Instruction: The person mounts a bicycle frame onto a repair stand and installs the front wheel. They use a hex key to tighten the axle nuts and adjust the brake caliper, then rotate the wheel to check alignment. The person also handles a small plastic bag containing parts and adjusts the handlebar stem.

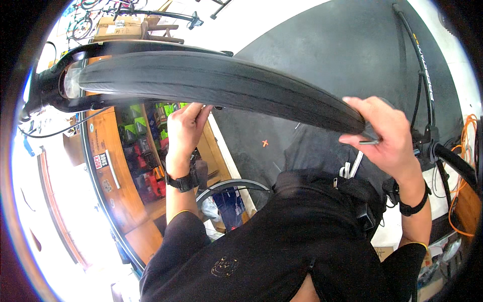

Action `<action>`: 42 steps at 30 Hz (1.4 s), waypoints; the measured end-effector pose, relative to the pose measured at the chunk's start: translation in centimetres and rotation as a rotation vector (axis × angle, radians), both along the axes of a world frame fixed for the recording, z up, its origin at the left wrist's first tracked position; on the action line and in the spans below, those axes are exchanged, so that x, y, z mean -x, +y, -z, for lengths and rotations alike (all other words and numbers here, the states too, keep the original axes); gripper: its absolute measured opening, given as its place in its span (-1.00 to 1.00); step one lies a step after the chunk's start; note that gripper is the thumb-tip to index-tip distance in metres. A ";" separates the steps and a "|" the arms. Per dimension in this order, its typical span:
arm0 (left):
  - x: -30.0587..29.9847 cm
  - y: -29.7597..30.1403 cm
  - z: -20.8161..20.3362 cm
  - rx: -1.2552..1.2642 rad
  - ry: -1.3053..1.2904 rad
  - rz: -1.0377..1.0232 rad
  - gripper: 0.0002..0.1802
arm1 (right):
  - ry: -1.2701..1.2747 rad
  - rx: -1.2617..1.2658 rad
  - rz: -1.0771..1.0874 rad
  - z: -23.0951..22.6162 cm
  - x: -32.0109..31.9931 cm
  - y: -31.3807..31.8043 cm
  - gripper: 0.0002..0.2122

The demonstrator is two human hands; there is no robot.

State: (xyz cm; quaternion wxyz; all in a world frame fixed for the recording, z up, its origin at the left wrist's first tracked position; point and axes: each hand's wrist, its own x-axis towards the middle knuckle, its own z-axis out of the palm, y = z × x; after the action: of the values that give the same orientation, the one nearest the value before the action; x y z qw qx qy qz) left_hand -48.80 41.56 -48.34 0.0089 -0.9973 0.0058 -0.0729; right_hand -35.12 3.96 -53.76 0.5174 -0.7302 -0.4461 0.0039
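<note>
A bicycle wheel with a black tyre [226, 83] stretches across the upper view, seated between the legs of a black fork [83, 102]. My left hand [187, 123] is under the near fork leg, thumb and fingers pinched together; what they hold at the fork's end is hidden. At the tyre's right end, my right hand [385, 133] curls around the tread, fingers above and thumb below. A thin grey metal bar [370, 142] shows beside that thumb, close against the palm; its kind is unclear.
Wooden shelving [113, 166] with coloured packages stands at the left. Below my left wrist is another wheel [236, 183]. A black stand [427, 100] rises at the right near an orange cable [455, 194]. Cardboard boxes [118, 27] sit at the far left, above a dark floor mat [312, 45].
</note>
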 end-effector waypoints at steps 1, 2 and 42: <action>-0.1 0.2 -0.1 0.009 0.046 -0.033 -0.88 | -0.078 -0.084 0.007 -1.2 -0.4 0.7 -0.51; -0.1 0.0 -0.3 0.001 0.036 -0.035 -0.87 | 0.029 -0.119 0.030 -3.0 -0.3 1.1 -0.44; 3.3 -0.5 5.1 0.118 -0.345 -0.062 -0.47 | 0.998 -0.124 -0.095 -0.5 4.7 5.3 -0.75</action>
State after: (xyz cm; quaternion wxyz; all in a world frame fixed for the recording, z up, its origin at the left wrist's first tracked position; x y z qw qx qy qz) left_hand -52.14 41.08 -53.40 -0.0466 -0.9685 -0.0309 -0.2428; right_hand -39.79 9.29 -53.27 0.7093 -0.5860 -0.1765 0.3497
